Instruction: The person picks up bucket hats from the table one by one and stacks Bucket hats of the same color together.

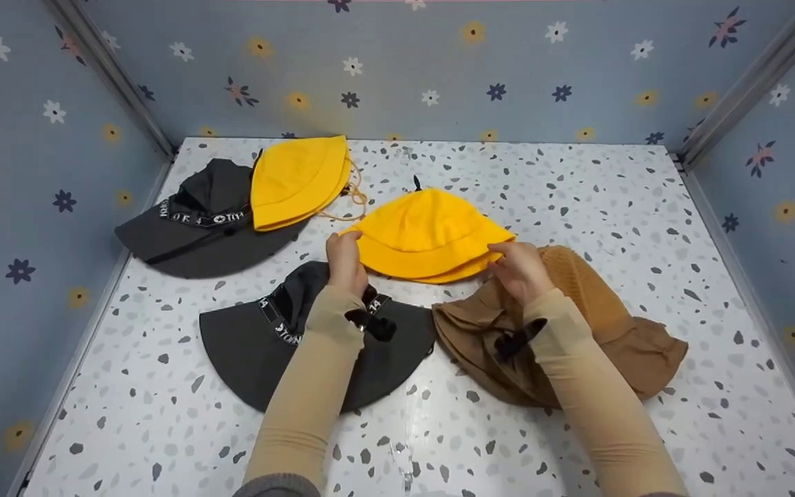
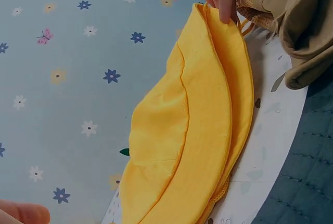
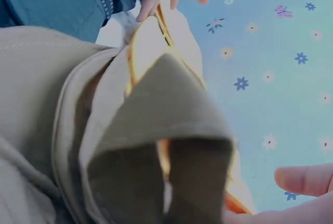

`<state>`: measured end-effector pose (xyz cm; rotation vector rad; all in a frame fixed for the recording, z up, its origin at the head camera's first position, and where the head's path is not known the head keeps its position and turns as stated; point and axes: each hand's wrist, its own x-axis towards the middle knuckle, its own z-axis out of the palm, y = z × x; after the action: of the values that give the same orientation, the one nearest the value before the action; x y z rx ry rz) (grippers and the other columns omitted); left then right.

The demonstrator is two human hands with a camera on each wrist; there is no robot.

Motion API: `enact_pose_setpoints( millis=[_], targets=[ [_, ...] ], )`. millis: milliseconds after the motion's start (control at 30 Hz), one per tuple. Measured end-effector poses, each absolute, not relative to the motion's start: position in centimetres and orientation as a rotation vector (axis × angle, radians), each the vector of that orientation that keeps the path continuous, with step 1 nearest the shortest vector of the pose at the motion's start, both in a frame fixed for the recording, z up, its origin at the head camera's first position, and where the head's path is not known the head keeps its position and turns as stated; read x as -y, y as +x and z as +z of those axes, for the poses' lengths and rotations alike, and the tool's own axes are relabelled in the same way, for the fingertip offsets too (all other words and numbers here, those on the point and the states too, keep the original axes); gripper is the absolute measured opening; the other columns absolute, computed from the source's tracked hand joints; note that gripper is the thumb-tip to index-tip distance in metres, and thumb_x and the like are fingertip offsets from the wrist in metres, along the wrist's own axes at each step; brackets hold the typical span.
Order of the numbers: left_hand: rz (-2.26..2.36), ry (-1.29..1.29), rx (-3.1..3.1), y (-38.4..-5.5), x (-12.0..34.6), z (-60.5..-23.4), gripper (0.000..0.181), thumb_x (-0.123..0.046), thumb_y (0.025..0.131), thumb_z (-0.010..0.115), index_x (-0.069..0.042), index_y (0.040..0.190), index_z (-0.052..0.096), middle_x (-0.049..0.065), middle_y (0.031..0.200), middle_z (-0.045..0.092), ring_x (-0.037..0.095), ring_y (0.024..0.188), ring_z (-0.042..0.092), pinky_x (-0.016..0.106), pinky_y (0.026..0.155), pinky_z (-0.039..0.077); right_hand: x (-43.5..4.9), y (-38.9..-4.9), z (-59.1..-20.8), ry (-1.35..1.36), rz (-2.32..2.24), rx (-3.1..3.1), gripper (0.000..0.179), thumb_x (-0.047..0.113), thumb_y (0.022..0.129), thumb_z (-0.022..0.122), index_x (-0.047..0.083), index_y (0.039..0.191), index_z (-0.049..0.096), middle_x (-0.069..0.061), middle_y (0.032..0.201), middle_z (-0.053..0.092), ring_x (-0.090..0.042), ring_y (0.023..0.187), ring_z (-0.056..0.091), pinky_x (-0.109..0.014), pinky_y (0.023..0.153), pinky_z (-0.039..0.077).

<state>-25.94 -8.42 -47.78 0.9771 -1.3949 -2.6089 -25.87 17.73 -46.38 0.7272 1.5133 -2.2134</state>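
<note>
A yellow bucket hat (image 1: 432,221) lies folded flat at the middle, with a small dark stem at its top. My left hand (image 1: 347,262) is at the left end of its brim, and my right hand (image 1: 522,269) is at the right end. In the left wrist view, a right fingertip (image 2: 225,13) touches the brim while the thumb stands apart. The right wrist view likewise has a left fingertip (image 3: 144,13) on the brim, other fingers off it. Beneath my forearms lie a dark grey hat (image 1: 246,352) and a brown hat (image 1: 584,297).
A second yellow hat (image 1: 301,179) rests partly over another dark grey hat (image 1: 211,252) at the back left, its cord trailing right. Flowered panels (image 1: 397,69) wall the speckled table (image 1: 577,186) at the back and sides.
</note>
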Motion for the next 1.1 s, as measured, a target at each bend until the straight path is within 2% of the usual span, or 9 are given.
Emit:
enact_pose_setpoints(
  millis=[100,233,467,533,567,700,767,800,1100],
  targets=[
    [-2.608,0.969,1.394,-26.0,8.7,-47.7,0.077,-0.002,0.099,0.048,-0.008,0.16,0.002,0.006,0.168,-0.002,0.022,0.155,0.0,0.035,0.126,0.012,-18.0,-25.9,-46.0,0.752,-2.24,-1.475,0.07,-0.001,0.099,0.047,0.006,0.159,0.011,-0.002,0.167,0.001,-0.013,0.145,0.02,-0.024,0.115,0.033],
    [-2.586,0.957,1.367,-26.2,9.1,-47.7,0.075,-0.004,0.1,0.046,-0.007,0.159,0.001,0.007,0.168,-0.002,0.023,0.155,0.0,0.035,0.126,0.012,-17.9,-25.7,-45.8,0.778,-2.302,-1.427,0.07,-0.002,0.098,0.047,0.007,0.159,0.012,0.0,0.167,0.003,-0.012,0.147,0.018,-0.024,0.118,0.029],
    [-2.524,0.914,1.177,-27.4,11.4,-47.7,0.064,-0.006,0.104,0.038,-0.005,0.159,0.005,0.008,0.168,0.001,0.024,0.155,0.001,0.039,0.127,0.01,-17.3,-25.2,-45.1,0.738,-2.401,-1.377,0.072,-0.005,0.097,0.046,0.003,0.158,0.009,0.001,0.167,-0.008,-0.01,0.151,0.001,-0.029,0.125,0.011],
    [-2.485,0.93,1.165,-27.8,12.4,-47.7,0.058,-0.007,0.105,0.037,-0.006,0.158,0.014,0.007,0.168,0.01,0.023,0.155,0.008,0.039,0.126,0.015,-17.1,-25.1,-45.0,0.747,-2.413,-1.39,0.068,-0.005,0.097,0.046,0.003,0.157,0.016,0.0,0.166,0.0,-0.011,0.141,0.025,-0.024,0.119,0.025],
    [-2.461,0.952,1.166,-27.9,13.0,-47.6,0.056,-0.008,0.105,0.037,-0.007,0.158,0.018,0.006,0.167,0.014,0.022,0.154,0.013,0.038,0.126,0.017,-17.1,-25.0,-45.0,0.743,-2.419,-1.386,0.068,-0.005,0.097,0.046,0.004,0.157,0.015,0.0,0.165,0.0,-0.01,0.134,0.027,-0.021,0.114,0.029],
    [-2.385,1.067,1.168,-28.6,15.2,-47.4,0.057,-0.015,0.106,0.039,-0.013,0.159,0.018,0.0,0.165,0.02,0.015,0.152,0.02,0.025,0.122,0.024,-17.0,-24.7,-44.7,0.736,-2.423,-1.363,0.074,-0.002,0.097,0.048,0.008,0.159,0.008,-0.003,0.166,0.0,-0.015,0.138,0.029,-0.021,0.112,0.033],
    [-2.382,1.102,1.142,-28.8,16.2,-47.4,0.061,-0.019,0.107,0.039,-0.016,0.16,0.009,-0.003,0.166,0.015,0.011,0.152,0.017,0.021,0.121,0.022,-16.9,-24.4,-44.7,0.709,-2.43,-1.327,0.08,-0.002,0.098,0.048,0.01,0.159,-0.002,-0.005,0.167,-0.007,-0.019,0.153,0.008,-0.026,0.122,0.023],
    [-2.384,1.116,1.135,-28.9,16.6,-47.5,0.063,-0.021,0.107,0.039,-0.018,0.16,0.007,-0.005,0.167,0.013,0.009,0.152,0.016,0.02,0.121,0.022,-16.9,-24.4,-44.8,0.7,-2.43,-1.319,0.08,-0.002,0.098,0.048,0.009,0.159,-0.002,-0.007,0.167,-0.007,-0.022,0.154,0.004,-0.028,0.123,0.02],
    [-2.465,1.025,1.062,-28.5,18.9,-49.1,0.057,-0.026,0.109,0.035,-0.023,0.16,0.012,-0.009,0.167,0.012,0.011,0.153,0.014,0.031,0.124,0.022,-16.0,-23.5,-44.9,0.623,-2.41,-1.296,0.074,-0.002,0.098,0.047,0.006,0.159,0.007,-0.012,0.165,0.013,-0.024,0.151,0.022,-0.03,0.122,0.026]
  ],
)
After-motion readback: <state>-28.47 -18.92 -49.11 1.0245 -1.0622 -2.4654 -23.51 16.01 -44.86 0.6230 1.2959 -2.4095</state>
